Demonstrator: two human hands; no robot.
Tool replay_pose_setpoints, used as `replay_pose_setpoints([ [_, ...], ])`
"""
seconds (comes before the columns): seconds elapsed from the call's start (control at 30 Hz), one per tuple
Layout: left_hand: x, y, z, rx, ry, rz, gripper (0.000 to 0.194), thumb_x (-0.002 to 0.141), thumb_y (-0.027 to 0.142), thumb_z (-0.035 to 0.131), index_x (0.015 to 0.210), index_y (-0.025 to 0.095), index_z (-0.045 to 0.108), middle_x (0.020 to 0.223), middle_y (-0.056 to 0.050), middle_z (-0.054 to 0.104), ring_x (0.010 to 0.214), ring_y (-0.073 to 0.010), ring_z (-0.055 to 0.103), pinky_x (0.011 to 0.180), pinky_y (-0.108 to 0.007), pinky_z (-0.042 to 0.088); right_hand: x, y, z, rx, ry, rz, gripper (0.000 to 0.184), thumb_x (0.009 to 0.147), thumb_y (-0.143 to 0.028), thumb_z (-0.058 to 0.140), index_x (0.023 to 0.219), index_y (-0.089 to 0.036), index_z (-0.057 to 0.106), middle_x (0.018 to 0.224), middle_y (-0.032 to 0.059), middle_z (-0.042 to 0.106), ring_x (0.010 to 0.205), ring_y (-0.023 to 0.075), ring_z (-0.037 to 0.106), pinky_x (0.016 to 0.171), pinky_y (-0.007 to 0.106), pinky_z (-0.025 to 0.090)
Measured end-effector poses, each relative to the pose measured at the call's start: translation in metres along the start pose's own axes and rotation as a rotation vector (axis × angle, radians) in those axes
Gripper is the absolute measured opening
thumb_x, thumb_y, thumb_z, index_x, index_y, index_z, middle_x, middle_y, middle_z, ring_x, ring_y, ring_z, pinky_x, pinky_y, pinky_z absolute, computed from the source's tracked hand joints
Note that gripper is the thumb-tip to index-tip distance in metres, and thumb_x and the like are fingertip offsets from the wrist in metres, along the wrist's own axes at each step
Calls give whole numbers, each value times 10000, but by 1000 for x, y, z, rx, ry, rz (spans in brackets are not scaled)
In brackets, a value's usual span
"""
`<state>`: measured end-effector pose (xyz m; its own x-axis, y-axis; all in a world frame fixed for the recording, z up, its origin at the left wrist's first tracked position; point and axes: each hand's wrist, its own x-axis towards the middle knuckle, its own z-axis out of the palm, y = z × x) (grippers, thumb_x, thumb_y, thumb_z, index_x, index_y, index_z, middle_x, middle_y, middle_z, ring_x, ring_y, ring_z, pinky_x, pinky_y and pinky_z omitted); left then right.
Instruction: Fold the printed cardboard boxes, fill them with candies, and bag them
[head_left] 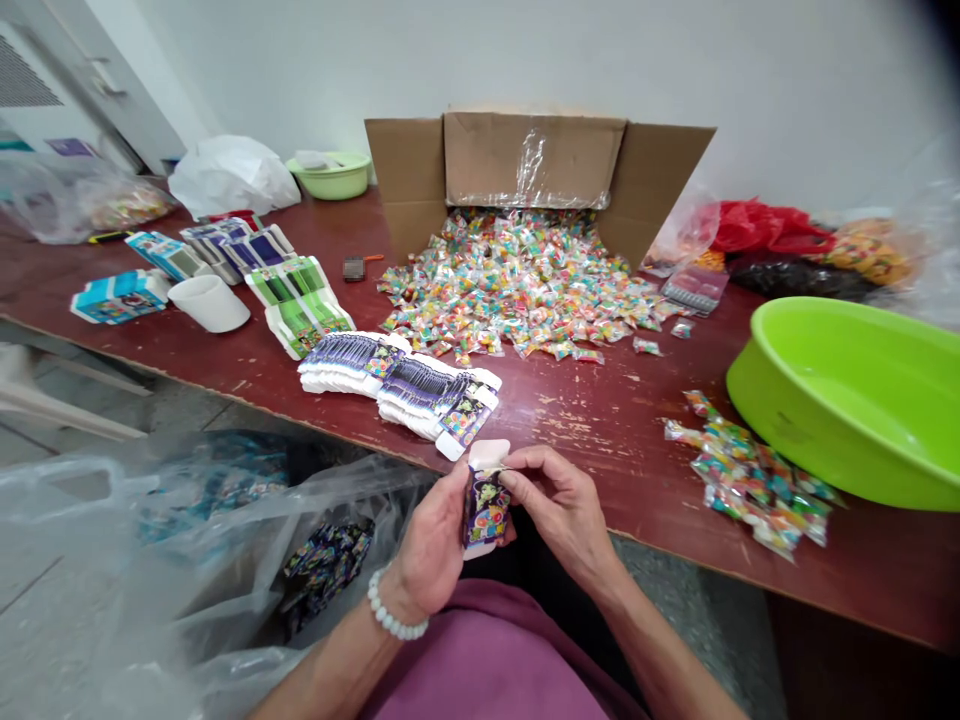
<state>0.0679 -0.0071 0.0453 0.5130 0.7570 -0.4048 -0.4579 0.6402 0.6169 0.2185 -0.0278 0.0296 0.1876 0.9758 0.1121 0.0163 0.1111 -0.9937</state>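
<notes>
A small purple printed candy box stands upright before me at the table's front edge, its white top flap raised. My left hand is closed around its left side. My right hand pinches at the upper right edge of the box, by the flap. Just beyond lie rows of flat purple cartons, overlapping on the table. Behind them, wrapped candies spill in a large heap from a cardboard box lying on its side.
A green basin stands at the right, beside a smaller pile of wrapped candies. Green cartons, blue cartons and a white roll occupy the left. Below, a clear plastic bag holds dark printed packets.
</notes>
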Motion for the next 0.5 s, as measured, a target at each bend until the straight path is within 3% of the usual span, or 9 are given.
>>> replay_pose_setpoints([
  [0.13, 3, -1, 3, 77, 124, -8, 457, 910, 477, 551, 1221, 162, 661, 862, -63, 706, 647, -167, 631, 581, -287, 530, 0, -1, -3, -102, -85, -105, 115, 905, -327, 667, 890, -223, 715, 888, 48, 656, 741, 167, 622, 616, 264, 528],
  [0.27, 5, -6, 0, 148, 137, 31, 518, 865, 543, 574, 1179, 144, 675, 780, -46, 684, 569, -158, 613, 528, -278, 507, 2, -3, -5, -95, -105, -133, 96, 884, -307, 694, 836, -229, 721, 914, 52, 648, 841, 193, 617, 720, 300, 520],
  [0.37, 4, -8, 0, 168, 85, 67, 499, 864, 545, 582, 1175, 161, 654, 788, -36, 676, 547, -150, 609, 494, -259, 488, 4, -2, -2, 21, -72, -45, 97, 835, -301, 749, 830, -221, 694, 914, 39, 646, 791, 169, 609, 670, 270, 505],
  [0.5, 3, -9, 1, 182, 78, 65, 474, 902, 549, 534, 1138, 153, 646, 746, -32, 656, 530, -149, 613, 486, -253, 492, 7, 0, 2, 203, -62, 75, 317, 801, -310, 783, 1075, -280, 626, 817, -24, 611, 650, 129, 563, 556, 228, 482],
])
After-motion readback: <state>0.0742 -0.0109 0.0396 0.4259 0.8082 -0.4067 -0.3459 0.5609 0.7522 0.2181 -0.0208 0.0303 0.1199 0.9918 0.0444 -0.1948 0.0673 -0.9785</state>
